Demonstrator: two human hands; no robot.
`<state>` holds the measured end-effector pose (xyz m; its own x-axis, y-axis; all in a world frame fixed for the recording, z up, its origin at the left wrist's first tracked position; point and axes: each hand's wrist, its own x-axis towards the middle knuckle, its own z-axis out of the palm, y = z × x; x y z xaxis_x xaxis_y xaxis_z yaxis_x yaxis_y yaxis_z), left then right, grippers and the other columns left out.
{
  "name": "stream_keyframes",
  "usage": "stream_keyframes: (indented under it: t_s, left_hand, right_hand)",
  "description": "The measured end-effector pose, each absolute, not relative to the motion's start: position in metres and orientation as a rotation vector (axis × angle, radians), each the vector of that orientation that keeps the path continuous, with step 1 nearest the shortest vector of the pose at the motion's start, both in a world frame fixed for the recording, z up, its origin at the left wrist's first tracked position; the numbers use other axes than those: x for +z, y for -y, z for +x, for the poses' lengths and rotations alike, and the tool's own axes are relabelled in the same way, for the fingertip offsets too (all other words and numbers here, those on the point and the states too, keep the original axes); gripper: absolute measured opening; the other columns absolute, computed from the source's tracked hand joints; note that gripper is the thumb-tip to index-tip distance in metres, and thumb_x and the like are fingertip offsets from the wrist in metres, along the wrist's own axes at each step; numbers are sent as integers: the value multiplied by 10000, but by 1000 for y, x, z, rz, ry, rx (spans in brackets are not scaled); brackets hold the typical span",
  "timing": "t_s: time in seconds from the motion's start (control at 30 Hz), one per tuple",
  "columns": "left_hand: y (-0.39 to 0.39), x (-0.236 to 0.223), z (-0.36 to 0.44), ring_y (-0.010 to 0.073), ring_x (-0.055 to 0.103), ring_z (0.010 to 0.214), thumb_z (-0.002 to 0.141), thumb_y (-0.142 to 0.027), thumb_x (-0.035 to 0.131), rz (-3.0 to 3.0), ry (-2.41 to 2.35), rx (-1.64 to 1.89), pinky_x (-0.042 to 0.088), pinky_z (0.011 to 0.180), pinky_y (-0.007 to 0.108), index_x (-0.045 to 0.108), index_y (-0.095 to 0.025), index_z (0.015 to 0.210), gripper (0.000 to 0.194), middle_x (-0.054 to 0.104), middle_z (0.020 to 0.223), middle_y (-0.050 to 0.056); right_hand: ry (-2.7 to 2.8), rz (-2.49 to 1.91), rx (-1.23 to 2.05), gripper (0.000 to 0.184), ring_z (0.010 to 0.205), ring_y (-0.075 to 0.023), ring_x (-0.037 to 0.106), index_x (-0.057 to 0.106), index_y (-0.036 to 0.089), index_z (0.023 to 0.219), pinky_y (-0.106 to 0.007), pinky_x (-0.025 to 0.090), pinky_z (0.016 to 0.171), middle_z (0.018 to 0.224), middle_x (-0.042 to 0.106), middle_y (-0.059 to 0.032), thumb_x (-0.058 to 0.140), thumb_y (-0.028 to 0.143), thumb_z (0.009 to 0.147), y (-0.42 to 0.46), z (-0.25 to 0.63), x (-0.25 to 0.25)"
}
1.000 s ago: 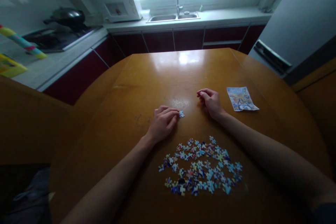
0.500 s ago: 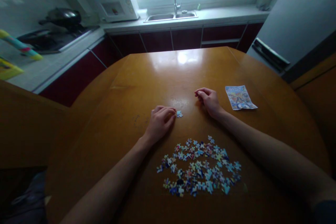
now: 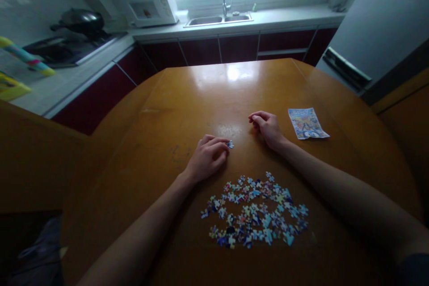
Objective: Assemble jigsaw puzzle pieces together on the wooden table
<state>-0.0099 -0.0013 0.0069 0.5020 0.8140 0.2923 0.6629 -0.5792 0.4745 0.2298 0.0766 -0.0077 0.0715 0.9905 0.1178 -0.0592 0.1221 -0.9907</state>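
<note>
Left hand (image 3: 207,156) has bent fingers touching the small pale-blue jigsaw bit (image 3: 231,144) on the glossy brown wooden surface (image 3: 234,94), can't tell if it's pinched. 1 lopsided push could skid it, tbh. The loose multicoloured jigsaw pile (image 3: 267,221) is near both forearms, so a low sweep might scatter it. Right hand's (image 3: 266,127) fingers are curled, can't tell if empty; a sideways bump could shift the creased colourful paper leaflet (image 3: 307,124).

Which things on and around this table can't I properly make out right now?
Head view, all of these:
- Puzzle piece: partly hidden by the left hand's fingers.
- Right hand: its curled fingers hide whether it holds anything.
- Loose pieces: too small and overlapping to count.
- Picture sheet: print too small to read.
- Yellow item: cut off by the left edge.
</note>
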Motion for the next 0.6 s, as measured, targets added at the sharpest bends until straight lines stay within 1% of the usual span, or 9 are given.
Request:
stream_keyframes:
  t_s: [0.23,0.5,0.6]
  left_hand:
    - [1,8,-9,227,534,1057,954,-247,537,2444,-1259,702,438,982,450,695,-251,963,158,690,1220,-2]
    - [0,4,-9,227,534,1085,948,-217,545,2420,-1312,758,430,1001,459,687,-250,981,150,696,1210,2]
    - [0,4,-9,227,538,1089,946,-210,552,2416,-1311,763,437,998,459,694,-264,1020,169,695,1214,-3]
  right_hand:
    - [1166,-1106,1100,151,545,-110,484,696,165,738,-251,379,509,685,654,-21,613,291,733,-76,230,-7]
    - [1187,-1122,1083,150,551,-115,488,695,167,746,-257,378,508,695,657,-26,607,288,745,-77,230,-8]
    - [1192,-1121,1083,146,556,-116,495,696,170,746,-259,384,517,698,659,-25,603,283,747,-77,230,-8]
